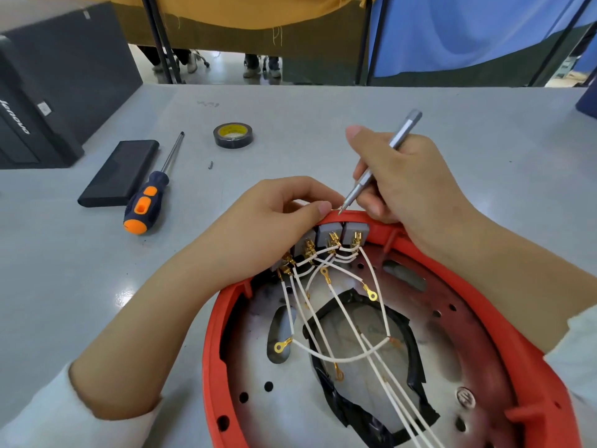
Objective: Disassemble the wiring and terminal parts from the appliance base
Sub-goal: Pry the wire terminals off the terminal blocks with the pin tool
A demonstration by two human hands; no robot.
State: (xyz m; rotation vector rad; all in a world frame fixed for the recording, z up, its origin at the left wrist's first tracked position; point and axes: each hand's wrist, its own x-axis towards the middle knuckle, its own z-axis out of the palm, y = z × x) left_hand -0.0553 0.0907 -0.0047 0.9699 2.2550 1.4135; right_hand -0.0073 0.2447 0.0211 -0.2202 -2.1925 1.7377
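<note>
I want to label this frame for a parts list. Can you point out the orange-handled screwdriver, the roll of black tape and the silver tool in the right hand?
orange-handled screwdriver [146,202]: head view, on its handle.
roll of black tape [233,135]: head view, on its upper face.
silver tool [398,140]: head view, on the shaft above the right hand [410,189].

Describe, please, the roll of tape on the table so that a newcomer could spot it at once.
Start at the grey table and look beyond the red appliance base, to the far left of it. The roll of tape lies flat there, right of the orange-handled screwdriver. It alone is a black ring with a yellow core.
</note>
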